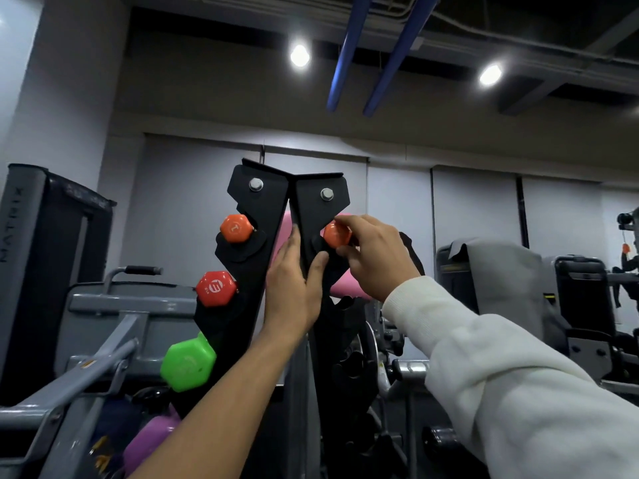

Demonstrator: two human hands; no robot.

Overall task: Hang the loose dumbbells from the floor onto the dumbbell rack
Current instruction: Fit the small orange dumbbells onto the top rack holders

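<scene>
A black A-shaped dumbbell rack (256, 209) stands in front of me, two bolts at its top. On its left side hang an orange dumbbell (236, 228), a red one (216, 288), a green one (186, 363) and a purple one (148, 440). My right hand (373, 254) grips a second orange dumbbell (334, 234) at the top slot on the rack's right side. My left hand (294, 285) grips the rack's front edge, thumb on the right plate, fingers on the left.
A grey weight machine frame (103, 340) stands at the left, with a tall dark stack marked MATRIX (20, 271). Something pink (345, 288) shows behind the rack. More grey machines (518, 288) fill the right side. Lamps and blue bars hang overhead.
</scene>
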